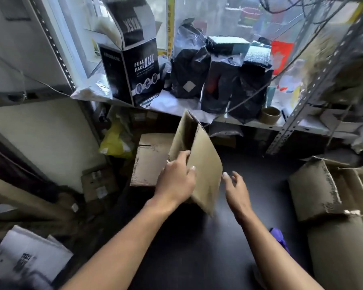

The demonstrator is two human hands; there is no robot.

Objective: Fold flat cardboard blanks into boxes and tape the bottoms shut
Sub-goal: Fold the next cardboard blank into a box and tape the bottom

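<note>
The left hand (177, 181) grips a half-opened cardboard box (199, 162), held tilted above the dark surface (260, 185); its fingers curl round a panel edge and hide part of it. The right hand (236, 189) hovers just beside, fingers loosely spread, holding nothing. Motion blur smears the box's lower corner.

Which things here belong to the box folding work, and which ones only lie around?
For the job: cardboard box gripped by the left hand; open right hand; tape roll on the shelf; folded boxes at right.

Lying about: mask box; black bags; yellow bag.
</note>
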